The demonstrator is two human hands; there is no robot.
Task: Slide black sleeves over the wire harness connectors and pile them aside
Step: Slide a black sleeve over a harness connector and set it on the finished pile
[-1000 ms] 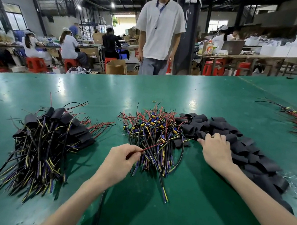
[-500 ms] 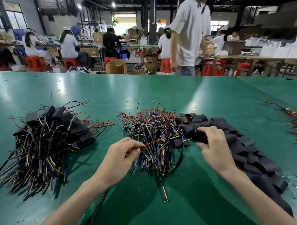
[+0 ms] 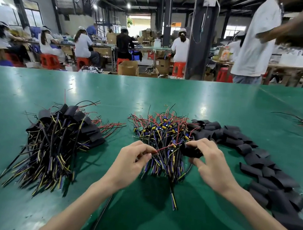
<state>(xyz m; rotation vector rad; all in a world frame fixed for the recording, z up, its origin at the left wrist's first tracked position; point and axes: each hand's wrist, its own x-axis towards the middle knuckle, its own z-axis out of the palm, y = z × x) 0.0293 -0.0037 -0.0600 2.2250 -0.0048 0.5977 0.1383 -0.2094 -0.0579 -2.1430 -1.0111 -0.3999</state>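
Pinching a red wire [image 3: 163, 148], left hand [image 3: 131, 162] sits beside right hand [image 3: 211, 166] gripping a black sleeve [image 3: 190, 151].

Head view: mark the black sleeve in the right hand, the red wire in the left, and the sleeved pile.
Short black tubular sleeve [image 3: 190, 151]: head view, its exposed middle.
Thin red wire [image 3: 163, 149]: head view, its bare mid-span.
Pile of black-sleeved wire harnesses [image 3: 58, 137]: head view, its centre.

- Unsleeved harness heap [image 3: 163, 135]: frame centre, red/black/yellow wires, blue-yellow connectors at far end.
- Red wire [image 3: 163, 149]: stretched over the heap, pinched by left hand [image 3: 131, 162].
- Black sleeve [image 3: 190, 151]: in right hand [image 3: 211, 164], just right of the wire's end.
- Loose sleeves [image 3: 255, 160]: flattened, band running centre-right to lower right.
- Sleeved pile [image 3: 56, 137]: frame left, tails fanned lower left.
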